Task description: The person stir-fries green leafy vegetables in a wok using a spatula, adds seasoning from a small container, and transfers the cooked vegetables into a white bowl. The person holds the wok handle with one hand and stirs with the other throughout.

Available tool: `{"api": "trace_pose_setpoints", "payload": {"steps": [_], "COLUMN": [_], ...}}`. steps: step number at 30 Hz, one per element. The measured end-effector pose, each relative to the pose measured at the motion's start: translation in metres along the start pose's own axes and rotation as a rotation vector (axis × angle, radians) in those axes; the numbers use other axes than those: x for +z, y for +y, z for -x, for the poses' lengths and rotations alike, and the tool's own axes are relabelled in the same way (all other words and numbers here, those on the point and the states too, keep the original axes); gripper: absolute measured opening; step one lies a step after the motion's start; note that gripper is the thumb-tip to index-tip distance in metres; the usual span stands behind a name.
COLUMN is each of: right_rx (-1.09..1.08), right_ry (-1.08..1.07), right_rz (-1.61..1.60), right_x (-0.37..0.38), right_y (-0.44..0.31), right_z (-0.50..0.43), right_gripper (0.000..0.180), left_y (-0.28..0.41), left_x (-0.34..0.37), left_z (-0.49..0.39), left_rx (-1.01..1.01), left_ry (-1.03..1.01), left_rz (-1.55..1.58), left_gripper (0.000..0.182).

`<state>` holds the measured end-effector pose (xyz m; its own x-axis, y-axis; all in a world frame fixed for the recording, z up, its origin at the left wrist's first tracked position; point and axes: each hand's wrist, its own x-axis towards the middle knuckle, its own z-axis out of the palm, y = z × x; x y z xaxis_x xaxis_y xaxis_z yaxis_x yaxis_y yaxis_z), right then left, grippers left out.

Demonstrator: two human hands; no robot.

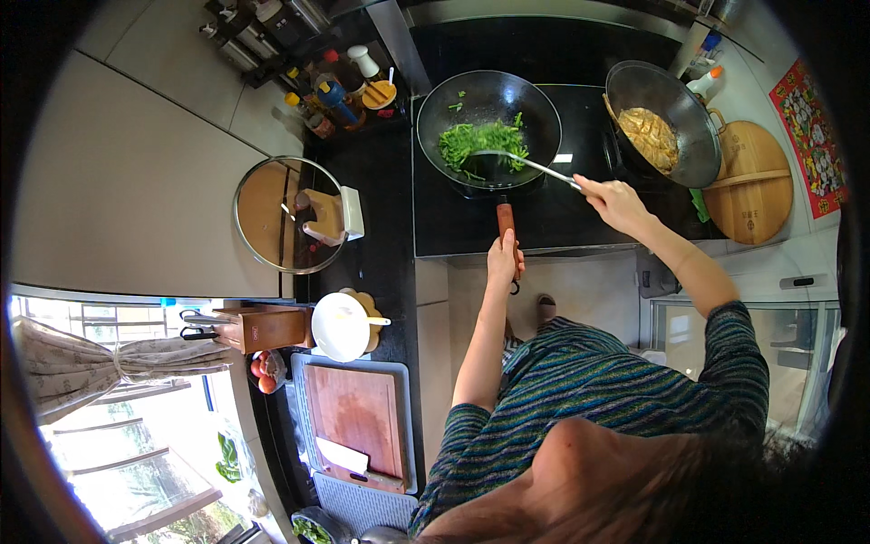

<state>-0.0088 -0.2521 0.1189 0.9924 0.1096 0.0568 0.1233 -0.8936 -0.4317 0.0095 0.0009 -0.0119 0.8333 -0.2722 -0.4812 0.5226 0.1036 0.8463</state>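
Observation:
My left hand [503,259] grips the reddish wooden handle [505,216] of a dark wok [435,129] on the black cooktop. Chopped leafy greens [491,138] lie in the wok, partly blurred, with a few bits stuck higher on its far wall. In my right hand [614,204] is a metal spatula [544,168], held by its handle end. Its blade reaches into the greens at the wok's near side and is partly hidden among them. A second wok [700,153] stands to the right, tilted in view, holding a browned, wrinkled food [649,139].
A round wooden lid [754,204] leans right of the second wok. On the left are a glass lid [262,217], sauce bottles [333,98], a white bowl [338,326], a knife block [262,328], and a cutting board [353,408] bearing a cleaver [343,455].

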Motion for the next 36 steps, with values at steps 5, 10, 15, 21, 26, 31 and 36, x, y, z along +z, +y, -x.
{"api": "trace_pose_setpoints", "payload": {"steps": [5, 10, 15, 21, 26, 31, 36], "right_rx": [0.250, 0.451, 0.384, 0.405, 0.607, 0.440, 0.419], "right_ry": [-0.009, 0.014, -0.150, -0.054, -0.393, -0.387, -0.348], "right_rz": [-0.437, -0.619, -0.437, -0.227, -0.451, -0.397, 0.002], "right_x": [-0.010, -0.027, -0.022, -0.057, -0.047, -0.073, -0.115], "right_y": [0.032, 0.034, 0.025, 0.056, 0.037, 0.033, 0.067], "right_z": [-0.026, -0.037, -0.017, -0.062, -0.090, -0.072, -0.159], "right_gripper": [0.043, 0.043, 0.046, 0.043, 0.047, 0.036, 0.033], "left_y": [0.000, -0.001, -0.001, -0.001, 0.000, 0.000, 0.000], "left_x": [-0.002, 0.000, 0.000, 0.000, 0.001, -0.003, -0.002], "left_z": [0.001, 0.001, 0.001, 0.001, 0.003, 0.004, 0.005], "left_rx": [-0.011, 0.014, 0.022, 0.021, 0.007, -0.009, -0.003], "left_ry": [-0.001, -0.007, -0.003, -0.016, -0.012, -0.050, -0.057], "left_rz": [0.022, 0.025, 0.019, 0.033, 0.054, 0.021, 0.037], "left_gripper": [0.045, 0.045, 0.045, 0.045, 0.045, 0.041, 0.042]}}
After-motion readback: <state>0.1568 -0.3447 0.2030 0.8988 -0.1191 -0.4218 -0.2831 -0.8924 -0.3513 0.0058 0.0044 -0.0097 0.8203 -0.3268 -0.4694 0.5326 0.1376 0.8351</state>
